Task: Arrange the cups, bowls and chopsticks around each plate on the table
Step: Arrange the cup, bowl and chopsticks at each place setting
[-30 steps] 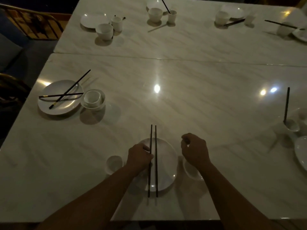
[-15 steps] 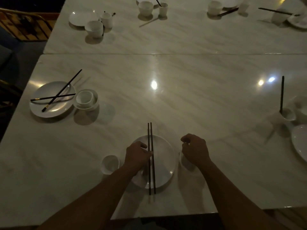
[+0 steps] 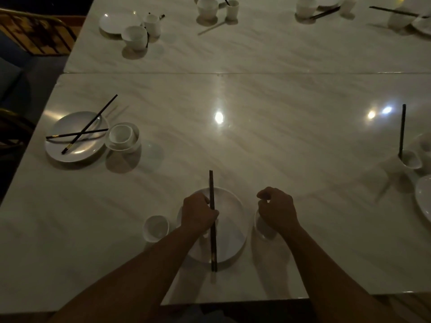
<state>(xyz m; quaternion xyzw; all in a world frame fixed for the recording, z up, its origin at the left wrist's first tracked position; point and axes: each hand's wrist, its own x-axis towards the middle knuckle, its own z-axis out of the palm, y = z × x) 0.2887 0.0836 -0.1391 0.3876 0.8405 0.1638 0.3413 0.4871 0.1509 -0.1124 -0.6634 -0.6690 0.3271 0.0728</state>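
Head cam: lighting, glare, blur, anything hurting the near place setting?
Head view: dim and underexposed; bright glare patches on the glossy table at centre and right, clear of the near plate; chopsticks in the left hand read crisp against it; the bowl under the right hand sinks into shadow, so that grip is unclear; far settings look soft.
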